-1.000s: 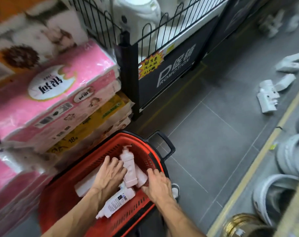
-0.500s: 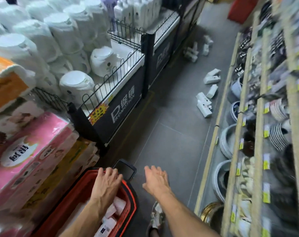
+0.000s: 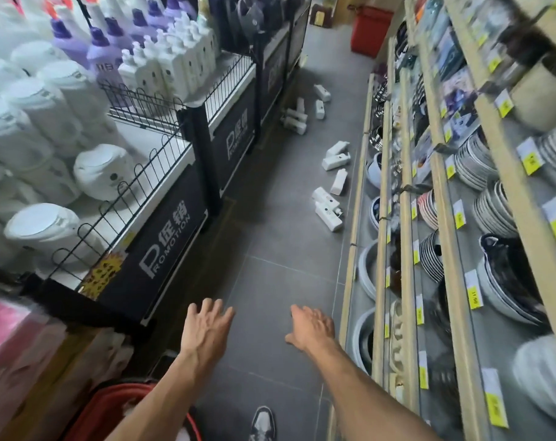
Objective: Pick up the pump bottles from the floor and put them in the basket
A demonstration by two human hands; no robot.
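Both hands out over the grey floor [image 3: 270, 249], palms down, nothing in either. Left hand [image 3: 205, 329] at about 6 o'clock in the head view, fingers spread apart and loose. Right hand [image 3: 310, 327] just beside it toward 5 o'clock, fingers extended and lying closer together, thumb out to the side. Red basket [image 3: 111, 412] at 7 o'clock, under the left forearm, only its rim showing; contents too hidden to tell. One shoe [image 3: 262, 423] at 6 o'clock on the tiles.

White pump bottles scattered on the floor ahead, well apart from the hands: nearest cluster [image 3: 327, 206] at about 1 o'clock, lying on their sides near the foot of the right-hand shelving [image 3: 378, 218]; another small group [image 3: 337, 157] just beyond; a farther group [image 3: 297, 117] toward 12 o'clock, beside the black promotion bins [image 3: 162, 243]. Exact count blurred, perhaps ten or so. Stacked plates and bowls [image 3: 493, 211] on the shelves at 3 o'clock.
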